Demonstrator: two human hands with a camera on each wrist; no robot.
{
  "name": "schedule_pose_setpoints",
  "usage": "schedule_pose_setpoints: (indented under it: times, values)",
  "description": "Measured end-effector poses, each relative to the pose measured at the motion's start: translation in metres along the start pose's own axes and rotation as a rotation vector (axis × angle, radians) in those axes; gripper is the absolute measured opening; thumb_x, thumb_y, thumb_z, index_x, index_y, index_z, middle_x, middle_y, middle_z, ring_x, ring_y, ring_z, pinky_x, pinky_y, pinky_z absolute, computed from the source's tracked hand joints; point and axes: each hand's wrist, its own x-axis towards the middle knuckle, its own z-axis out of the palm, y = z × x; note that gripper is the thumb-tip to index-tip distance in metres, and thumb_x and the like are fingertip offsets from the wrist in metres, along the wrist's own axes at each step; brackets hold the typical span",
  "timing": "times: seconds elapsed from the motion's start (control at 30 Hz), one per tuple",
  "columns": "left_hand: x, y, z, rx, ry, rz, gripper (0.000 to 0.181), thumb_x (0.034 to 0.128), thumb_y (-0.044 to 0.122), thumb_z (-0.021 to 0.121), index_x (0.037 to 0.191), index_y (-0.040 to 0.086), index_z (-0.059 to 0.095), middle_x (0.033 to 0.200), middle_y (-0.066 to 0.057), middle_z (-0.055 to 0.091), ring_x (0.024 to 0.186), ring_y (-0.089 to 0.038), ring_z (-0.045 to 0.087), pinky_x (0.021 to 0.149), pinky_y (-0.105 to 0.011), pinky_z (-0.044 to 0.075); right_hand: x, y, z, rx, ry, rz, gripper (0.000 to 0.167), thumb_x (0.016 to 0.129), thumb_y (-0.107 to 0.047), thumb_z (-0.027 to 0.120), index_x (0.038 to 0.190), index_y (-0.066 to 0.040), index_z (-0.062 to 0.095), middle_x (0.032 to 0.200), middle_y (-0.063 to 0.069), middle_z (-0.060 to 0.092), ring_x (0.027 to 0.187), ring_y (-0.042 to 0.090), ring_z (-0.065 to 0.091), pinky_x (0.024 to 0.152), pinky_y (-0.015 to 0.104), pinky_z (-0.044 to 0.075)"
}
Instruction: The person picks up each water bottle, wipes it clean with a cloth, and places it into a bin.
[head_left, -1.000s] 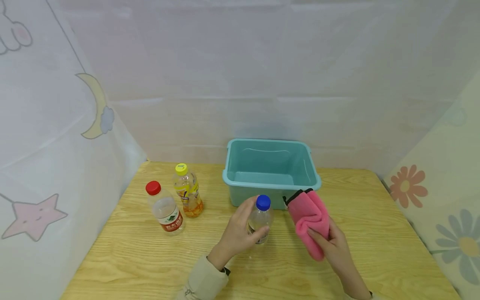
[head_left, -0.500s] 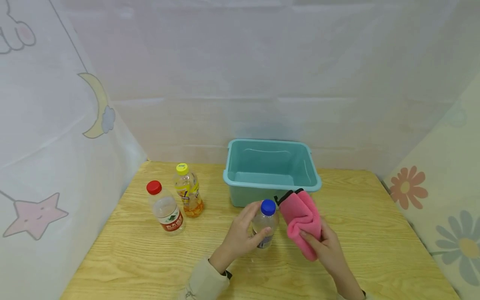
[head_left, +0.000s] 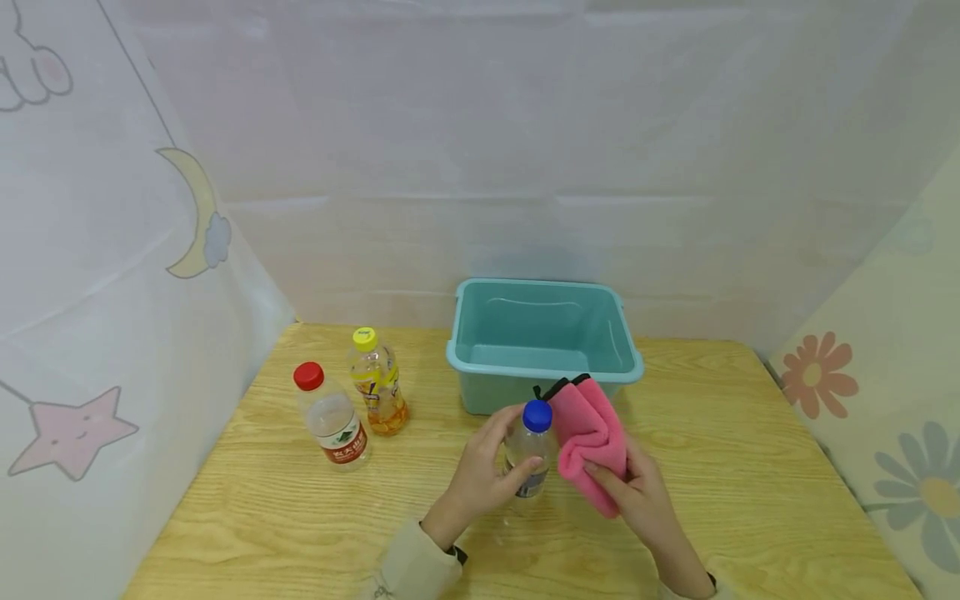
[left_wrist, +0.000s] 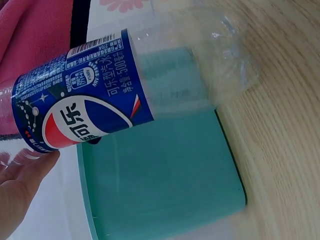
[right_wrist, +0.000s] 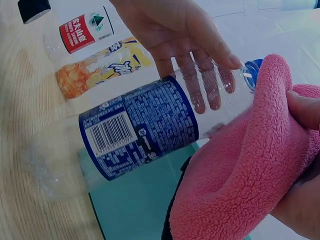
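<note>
My left hand (head_left: 476, 471) grips a clear plastic bottle (head_left: 531, 454) with a blue cap, fingers behind it and thumb across its front. The bottle stands upright in front of the bin; whether its base touches the table I cannot tell. Its blue cola label (left_wrist: 82, 92) shows in the left wrist view. My right hand (head_left: 643, 500) holds a folded pink towel (head_left: 591, 437) with black edging, thumb on top. In the right wrist view the fluffy towel (right_wrist: 245, 165) lies right against the bottle's upper part, partly covering the blue cap.
Behind the hands stands a teal plastic bin (head_left: 543, 367). To the left are an upright red-capped bottle (head_left: 337, 429) and a yellow-capped bottle (head_left: 378, 387) with some orange drink inside. All rest on a wooden table (head_left: 285, 533), with printed cloth (head_left: 480, 167) around it.
The towel in my right hand has moved left, up to the bottle. My left hand and the bottle have shifted slightly right and nearer.
</note>
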Motion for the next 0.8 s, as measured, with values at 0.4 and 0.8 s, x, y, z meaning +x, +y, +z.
schedule_pose_setpoints:
  times: [0.4,0.8]
  values:
    - [-0.001,0.000,0.004,-0.001,0.022,0.029,0.053,0.0923,0.037,0.051,0.130,0.002,0.041,0.119,-0.012,0.053,0.089,-0.014,0.054,0.070,-0.016,0.046,0.001,0.001,0.008,-0.062,-0.028,0.046,0.045,0.080,0.018,0.055,0.122,0.001,0.051,0.111,-0.010,0.056,0.092,0.004,0.054,0.075,0.015,0.047]
    - [-0.001,0.000,0.001,0.009,0.015,0.022,0.053,0.0924,0.038,0.050,0.130,0.001,0.041,0.118,-0.012,0.053,0.090,-0.015,0.054,0.071,-0.017,0.047,-0.004,0.011,0.015,-0.005,-0.049,0.141,0.031,0.085,0.011,0.054,0.115,0.006,0.050,0.106,-0.009,0.058,0.090,0.006,0.058,0.073,0.019,0.050]
